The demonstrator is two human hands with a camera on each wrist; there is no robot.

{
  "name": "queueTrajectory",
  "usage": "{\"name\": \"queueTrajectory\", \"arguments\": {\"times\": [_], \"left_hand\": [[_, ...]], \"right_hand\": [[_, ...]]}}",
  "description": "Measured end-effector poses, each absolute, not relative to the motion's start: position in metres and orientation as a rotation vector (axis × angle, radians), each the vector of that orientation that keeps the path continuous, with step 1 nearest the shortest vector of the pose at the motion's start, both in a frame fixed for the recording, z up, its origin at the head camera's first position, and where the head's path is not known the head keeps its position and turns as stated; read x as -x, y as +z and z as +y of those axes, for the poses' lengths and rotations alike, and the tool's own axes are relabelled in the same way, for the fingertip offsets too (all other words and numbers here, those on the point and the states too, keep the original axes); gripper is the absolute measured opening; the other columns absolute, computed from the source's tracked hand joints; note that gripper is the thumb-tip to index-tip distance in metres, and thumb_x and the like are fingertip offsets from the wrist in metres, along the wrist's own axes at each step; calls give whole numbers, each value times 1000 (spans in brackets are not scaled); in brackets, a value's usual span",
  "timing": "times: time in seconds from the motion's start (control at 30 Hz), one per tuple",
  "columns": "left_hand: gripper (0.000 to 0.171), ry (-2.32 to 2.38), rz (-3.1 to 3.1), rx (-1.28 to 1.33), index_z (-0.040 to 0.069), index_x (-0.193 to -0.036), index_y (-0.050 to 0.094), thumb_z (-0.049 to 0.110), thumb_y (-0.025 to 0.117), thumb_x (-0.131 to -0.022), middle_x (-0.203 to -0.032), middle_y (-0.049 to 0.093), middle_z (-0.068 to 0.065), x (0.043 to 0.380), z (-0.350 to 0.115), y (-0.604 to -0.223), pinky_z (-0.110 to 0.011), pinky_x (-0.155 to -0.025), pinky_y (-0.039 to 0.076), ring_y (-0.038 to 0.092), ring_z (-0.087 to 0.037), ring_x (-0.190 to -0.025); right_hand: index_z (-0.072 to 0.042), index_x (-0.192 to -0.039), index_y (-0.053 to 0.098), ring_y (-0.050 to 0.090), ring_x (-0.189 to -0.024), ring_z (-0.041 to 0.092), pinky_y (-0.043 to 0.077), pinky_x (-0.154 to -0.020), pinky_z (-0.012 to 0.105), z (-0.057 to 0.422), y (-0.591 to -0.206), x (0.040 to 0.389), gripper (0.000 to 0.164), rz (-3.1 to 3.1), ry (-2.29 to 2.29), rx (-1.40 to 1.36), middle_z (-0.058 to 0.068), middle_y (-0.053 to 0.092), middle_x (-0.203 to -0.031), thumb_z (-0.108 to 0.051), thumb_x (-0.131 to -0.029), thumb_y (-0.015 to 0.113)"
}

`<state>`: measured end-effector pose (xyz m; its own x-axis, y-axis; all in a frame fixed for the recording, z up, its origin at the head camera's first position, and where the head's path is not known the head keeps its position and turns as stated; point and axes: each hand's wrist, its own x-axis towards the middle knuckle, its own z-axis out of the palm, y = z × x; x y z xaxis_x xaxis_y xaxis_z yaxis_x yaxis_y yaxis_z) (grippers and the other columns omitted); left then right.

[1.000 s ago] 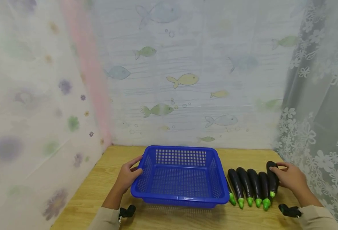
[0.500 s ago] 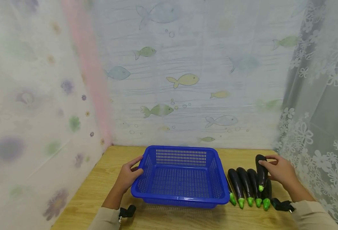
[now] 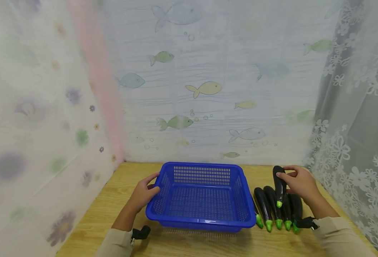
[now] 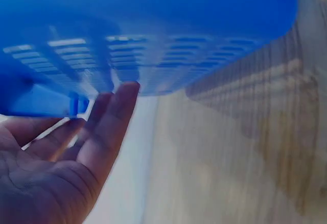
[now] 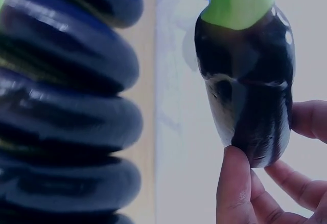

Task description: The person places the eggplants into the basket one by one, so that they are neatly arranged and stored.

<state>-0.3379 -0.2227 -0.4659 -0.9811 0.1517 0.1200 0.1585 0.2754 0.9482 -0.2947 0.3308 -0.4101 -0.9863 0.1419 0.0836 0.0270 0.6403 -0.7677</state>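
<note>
A blue plastic basket (image 3: 201, 223) with slotted walls stands on the table. My left hand (image 3: 142, 192) holds its left rim. Up close in the left wrist view, fingers (image 4: 110, 132) reach to the slotted outer wall. My right hand (image 3: 299, 182) pinches a dark eggplant (image 3: 279, 184) by its rounded end, thumb on one side and fingers on the other. Its green stem end points down in the head view, over a row of eggplants (image 3: 263, 204) lying beside the basket. The right wrist view shows the held eggplant (image 5: 248, 91) apart from the stacked-looking row (image 5: 71, 116).
The wooden table (image 3: 189, 246) meets a fish-patterned curtain (image 3: 208, 142) at the back. A flowered curtain (image 3: 79, 178) closes the left side, and a sheer lace one (image 3: 343, 150) hangs at the right. One eggplant (image 3: 258, 220) lies partly hidden behind the basket's right wall.
My right hand has lifted the eggplant from the right end of the row and carried it leftward, above the others. The left hand and basket have stayed in place.
</note>
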Motion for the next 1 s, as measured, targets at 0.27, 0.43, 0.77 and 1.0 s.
{"name": "queueTrajectory", "arguments": {"times": [0.27, 0.43, 0.77, 1.0], "left_hand": [[64, -1656, -2600, 240, 7, -157, 43, 13, 60, -97, -148, 56, -25, 338, -213, -457, -44, -75, 64, 70, -38, -115], [60, -1473, -2653, 251, 7, -158, 42, 16, 58, -100, -158, 47, -20, 337, -208, -461, -47, -84, 62, 66, -39, -122], [58, -1342, -2661, 272, 10, -158, 44, 17, 52, -101, -163, 42, -13, 339, -207, -466, -55, -102, 53, 54, -40, -138], [58, -1328, -2662, 269, 11, -158, 45, 17, 51, -100, -163, 43, -10, 339, -205, -464, -58, -108, 48, 48, -39, -144]], "right_hand": [[3, -152, 42, 74, -95, 35, 64, -72, 44, 314, -407, 302, 75, -2723, 1289, 102, 40, 51, -140, -49, -101, 61], [2, -152, 42, 71, -102, 38, 64, -73, 45, 304, -404, 304, 75, -2706, 1335, 65, 39, 52, -140, -49, -101, 61], [1, -150, 45, 75, -90, 29, 64, -69, 43, 280, -399, 313, 69, -2693, 1334, 15, 37, 57, -136, -44, -100, 63], [0, -149, 46, 71, -103, 38, 64, -68, 40, 265, -396, 317, 67, -2672, 1373, -12, 35, 58, -136, -42, -100, 65]]}}
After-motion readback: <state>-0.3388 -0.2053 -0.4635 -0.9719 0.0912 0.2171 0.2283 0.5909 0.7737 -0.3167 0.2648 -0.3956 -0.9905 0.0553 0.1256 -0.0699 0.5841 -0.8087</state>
